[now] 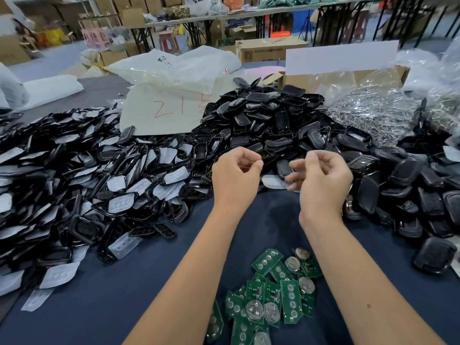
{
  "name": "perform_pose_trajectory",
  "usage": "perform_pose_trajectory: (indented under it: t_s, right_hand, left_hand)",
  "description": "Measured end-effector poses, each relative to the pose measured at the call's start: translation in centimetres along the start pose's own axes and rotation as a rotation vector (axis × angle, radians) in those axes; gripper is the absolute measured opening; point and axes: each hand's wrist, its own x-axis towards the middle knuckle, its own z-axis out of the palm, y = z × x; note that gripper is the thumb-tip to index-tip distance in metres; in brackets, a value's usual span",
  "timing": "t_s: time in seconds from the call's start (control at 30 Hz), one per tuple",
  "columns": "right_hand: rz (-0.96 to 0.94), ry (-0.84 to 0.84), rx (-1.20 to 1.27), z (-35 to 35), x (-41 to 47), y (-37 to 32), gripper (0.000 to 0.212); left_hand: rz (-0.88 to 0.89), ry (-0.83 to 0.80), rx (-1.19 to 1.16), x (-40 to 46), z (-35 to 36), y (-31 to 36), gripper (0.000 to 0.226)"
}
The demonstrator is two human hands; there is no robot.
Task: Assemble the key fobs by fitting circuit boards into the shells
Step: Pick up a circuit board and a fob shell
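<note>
Hovering above the dark cloth (139, 282), both hands sit raised between the stock piles. Left hand (235, 176): fingers curled inward, nothing visible in its grip. Right hand (323, 178): fingers loosely curled and blurred; whether it holds anything cannot be told.

Just beyond the fingertips: a black shell (283, 168) and a translucent button pad (272, 181), lying at the foot of the heap of black shell halves (273, 120), likely within easy reach for pickup.

Nearest the body, between the forearms: loose green circuit boards (271, 295), several with coin cells, none yet fitted.

Person's left: a spread of shell frames with white pads (74, 183).

Far right: a clear bag of metal rings (373, 113).
</note>
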Motion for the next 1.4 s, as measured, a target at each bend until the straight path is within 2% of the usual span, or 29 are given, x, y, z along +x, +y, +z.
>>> perform_pose_trajectory:
  t_s: [0.1, 0.17, 0.23, 0.33, 0.47, 0.57, 0.63, 0.73, 0.83, 0.93, 1.03, 1.1, 1.23, 1.33, 1.4]
  right_hand:
    - [-0.064, -0.238, -0.218, -0.2, 0.0, -0.1, 0.013]
    - [-0.227, -0.386, -0.497, -0.5, -0.1, -0.1, 0.016]
    - [-0.347, -0.545, -0.715, -0.8, -0.2, -0.3, 0.019]
    - [-0.245, -0.898, -0.868, -0.7, -0.4, -1.2, 0.017]
    - [-0.033, -1.317, -1.006, -0.9, -0.4, -3.1, 0.015]
    - [0.032, -1.496, -1.087, -0.9, -0.6, -4.3, 0.021]
    - [0.018, -1.545, -1.166, -0.5, -1.0, -4.6, 0.024]
    - [-0.003, -1.563, -1.252, 0.0, -1.5, -4.5, 0.022]
    - [-0.025, -1.51, -1.218, -0.4, -1.4, -4.4, 0.019]
    - [-0.007, -1.243, -0.918, -0.7, -1.2, -3.1, 0.017]
    - [-0.019, -0.943, -0.663, -0.5, -0.8, -1.1, 0.016]
    - [-0.005, -0.798, -0.564, -0.3, -0.7, -0.2, 0.016]
    - [-0.03, -0.583, -0.396, 0.0, -0.5, 0.6, 0.016]
    - [-0.038, -0.525, -0.329, 0.2, -0.5, 1.1, 0.023]
    - [-0.04, -0.484, -0.293, 0.2, -0.6, 1.2, 0.019]
  left_hand:
    - [0.144, -0.001, 0.325, 1.0, -0.1, 0.2, 0.013]
    - [0.226, 0.001, 0.507, 1.8, -0.3, 0.0, 0.016]
    - [0.225, -0.023, 0.628, 2.7, -0.8, -0.5, 0.021]
    - [0.184, -0.112, 0.65, 3.8, -1.6, -0.9, 0.024]
    - [0.239, -0.223, 0.736, 4.4, -1.3, -0.4, 0.03]
    - [0.241, -0.19, 0.765, 3.9, -1.0, -0.4, 0.008]
    - [0.236, -0.181, 0.794, 3.4, -1.0, -0.8, 0.008]
    - [0.244, -0.192, 0.811, 3.2, -1.5, -1.1, 0.01]
    - [0.259, -0.137, 0.679, 2.1, -1.6, -0.4, 0.015]
    - [0.358, -0.046, 0.432, 0.3, -1.7, 0.1, 0.011]
    - [0.323, 0.041, 0.342, 0.0, -2.5, -0.1, 0.016]
    - [0.296, 0.002, 0.403, 0.0, -3.2, -0.4, 0.014]
    - [0.323, -0.239, 0.589, -0.9, -3.8, -1.7, 0.016]
    - [0.317, -0.257, 0.58, -1.0, -3.7, -2.2, 0.021]
    - [0.276, -0.257, 0.55, -1.0, -3.7, -2.1, 0.032]
